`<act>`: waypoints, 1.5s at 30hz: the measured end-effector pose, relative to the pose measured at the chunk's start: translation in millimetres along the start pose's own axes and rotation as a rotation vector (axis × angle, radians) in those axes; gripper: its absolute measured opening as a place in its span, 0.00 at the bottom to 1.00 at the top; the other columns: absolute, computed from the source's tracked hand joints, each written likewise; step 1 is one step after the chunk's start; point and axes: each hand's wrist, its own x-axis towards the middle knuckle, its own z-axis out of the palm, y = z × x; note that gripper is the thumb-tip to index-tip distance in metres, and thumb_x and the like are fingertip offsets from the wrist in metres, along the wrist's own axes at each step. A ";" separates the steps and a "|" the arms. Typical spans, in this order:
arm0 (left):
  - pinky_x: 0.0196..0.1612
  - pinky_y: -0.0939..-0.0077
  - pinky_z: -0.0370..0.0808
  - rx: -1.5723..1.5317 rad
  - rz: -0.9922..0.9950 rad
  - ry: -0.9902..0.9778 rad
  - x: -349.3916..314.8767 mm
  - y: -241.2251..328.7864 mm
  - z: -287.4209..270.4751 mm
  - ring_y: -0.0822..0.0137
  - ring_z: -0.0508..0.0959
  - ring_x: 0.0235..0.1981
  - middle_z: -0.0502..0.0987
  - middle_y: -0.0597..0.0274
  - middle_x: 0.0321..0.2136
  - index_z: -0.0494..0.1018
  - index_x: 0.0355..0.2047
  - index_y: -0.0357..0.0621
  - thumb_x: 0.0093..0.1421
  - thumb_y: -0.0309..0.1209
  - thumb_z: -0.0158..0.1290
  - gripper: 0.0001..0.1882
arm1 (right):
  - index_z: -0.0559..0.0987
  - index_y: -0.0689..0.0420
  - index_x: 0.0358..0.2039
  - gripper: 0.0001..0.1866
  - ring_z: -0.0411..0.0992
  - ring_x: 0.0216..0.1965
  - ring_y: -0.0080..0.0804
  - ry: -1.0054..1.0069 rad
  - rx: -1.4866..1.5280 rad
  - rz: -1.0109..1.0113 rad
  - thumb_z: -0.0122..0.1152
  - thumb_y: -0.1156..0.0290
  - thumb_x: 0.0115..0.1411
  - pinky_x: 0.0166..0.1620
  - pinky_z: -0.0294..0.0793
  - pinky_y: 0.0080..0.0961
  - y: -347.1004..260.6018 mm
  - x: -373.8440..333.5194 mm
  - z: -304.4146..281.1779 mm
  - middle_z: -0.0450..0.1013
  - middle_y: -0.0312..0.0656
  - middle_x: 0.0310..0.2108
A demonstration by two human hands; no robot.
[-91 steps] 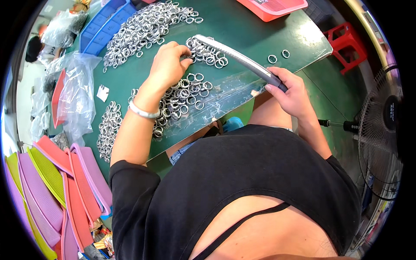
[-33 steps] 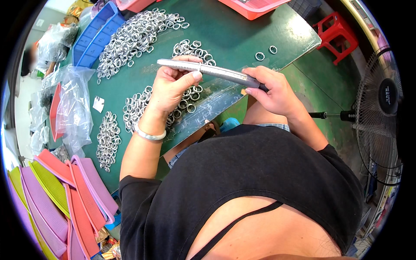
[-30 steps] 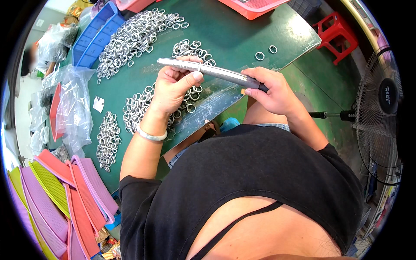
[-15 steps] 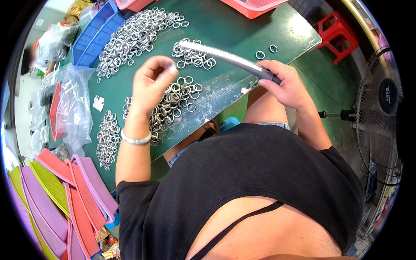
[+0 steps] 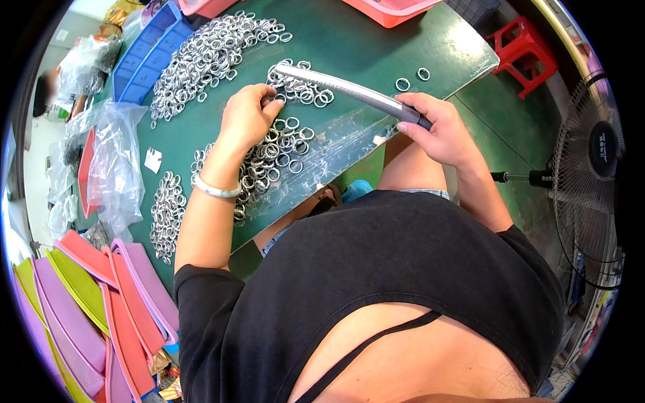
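Observation:
My right hand (image 5: 435, 127) is wrapped around the dark grey end of a long rod that looks like a ring mandrel (image 5: 349, 87). Its silver face slants up and left over a small pile of metal rings (image 5: 306, 94). My left hand (image 5: 252, 114) is at the left edge of that pile, thumb and forefinger curled around a ring (image 5: 280, 99) at their tips; the other fingers are partly hidden. Beneath the left wrist lies another heap of rings (image 5: 269, 158), partly covered by the arm. Two single rings, a nearer ring (image 5: 402, 84) and a farther ring (image 5: 423, 74), lie at the right.
A big heap of rings (image 5: 208, 57) lies beside a blue bin (image 5: 144, 54) on the green table (image 5: 363, 40). More rings (image 5: 168, 221) lie at the left. Colourful trays (image 5: 101, 302), plastic bags (image 5: 117, 168), a red stool (image 5: 527, 57) and a fan (image 5: 591, 148) stand around.
My left hand has moved from a raised pinch farther forward and down to the small ring pile. The right hand and the mandrel have barely shifted.

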 end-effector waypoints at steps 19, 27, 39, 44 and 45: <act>0.39 0.77 0.77 -1.291 -0.062 -0.037 -13.8 8.8 -9.2 0.69 0.78 0.36 0.76 0.58 0.34 0.68 0.32 0.40 0.56 0.19 0.53 0.06 | 0.74 0.63 0.39 0.17 0.73 0.32 0.42 -0.086 -0.011 0.035 0.62 0.77 0.46 0.36 0.71 0.31 -11.3 -0.3 7.5 0.73 0.48 0.32; 0.39 0.76 0.77 -1.387 -0.130 0.041 -15.0 17.3 -4.4 0.68 0.78 0.34 0.75 0.57 0.34 0.67 0.37 0.37 0.56 0.23 0.55 0.10 | 0.75 0.61 0.39 0.18 0.73 0.32 0.44 -0.004 -0.121 -0.072 0.64 0.76 0.45 0.36 0.71 0.32 -9.7 -3.3 12.7 0.73 0.46 0.32; 0.29 0.82 0.73 -1.169 -0.240 -0.172 -28.6 31.4 -10.1 0.72 0.76 0.28 0.77 0.59 0.30 0.73 0.38 0.36 0.59 0.29 0.54 0.10 | 0.74 0.59 0.41 0.19 0.72 0.30 0.43 0.076 -0.195 -0.127 0.64 0.75 0.45 0.33 0.71 0.32 -22.4 0.6 18.4 0.70 0.44 0.29; 0.29 0.82 0.71 -1.282 -0.216 -0.152 -31.1 39.7 -3.3 0.73 0.74 0.25 0.76 0.62 0.29 0.73 0.38 0.37 0.57 0.28 0.55 0.10 | 0.74 0.59 0.41 0.20 0.72 0.30 0.43 0.080 -0.241 -0.136 0.64 0.75 0.45 0.32 0.72 0.31 -25.8 0.7 18.6 0.71 0.43 0.29; 0.29 0.82 0.71 -1.341 -0.204 -0.142 -31.6 41.1 -1.9 0.73 0.74 0.25 0.76 0.62 0.28 0.73 0.38 0.36 0.57 0.27 0.55 0.10 | 0.74 0.59 0.41 0.20 0.72 0.30 0.42 0.076 -0.229 -0.141 0.64 0.75 0.45 0.32 0.72 0.31 -25.4 0.9 17.9 0.71 0.43 0.30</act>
